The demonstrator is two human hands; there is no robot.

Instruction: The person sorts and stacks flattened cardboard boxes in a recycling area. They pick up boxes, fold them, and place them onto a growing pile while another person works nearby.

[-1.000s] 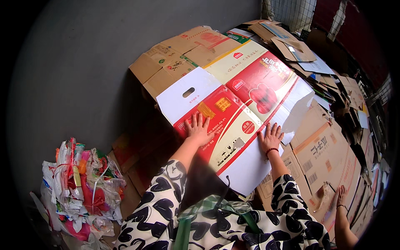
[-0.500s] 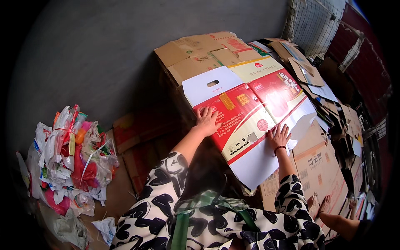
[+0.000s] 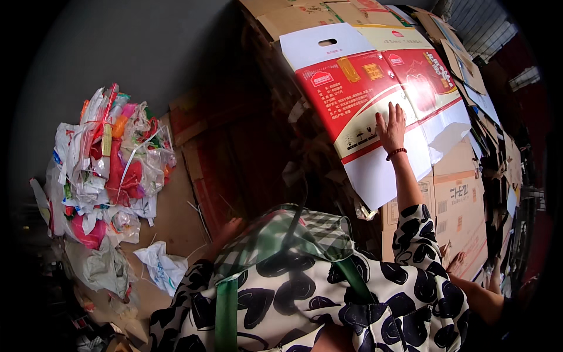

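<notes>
A flattened red, cream and white carton [image 3: 352, 88] with a carry-handle slot lies unfolded on top of a stack of cardboard. My right hand [image 3: 392, 132], a beaded bracelet at its wrist, rests flat on the carton's lower middle with fingers apart. My left hand [image 3: 230, 229] is low beside my green checked apron [image 3: 275, 234], in shadow and smeared by motion. Its fingers cannot be made out, and the forearm is partly hidden by the apron and sleeve. Darker red cardboard [image 3: 223, 152] lies nearest to it.
On the left stands a bundle of plastic bags and wrappers [image 3: 111, 170], with a loose white bag [image 3: 161, 264] in front. Brown flattened boxes [image 3: 460, 217] and more stacked sheets [image 3: 487, 111] fill the right. Another person's hand [image 3: 456, 262] touches the brown boxes at lower right.
My left hand has left the carton and dropped down beside my apron. My right hand has shifted slightly inward on the carton. The whole view has tilted lower.
</notes>
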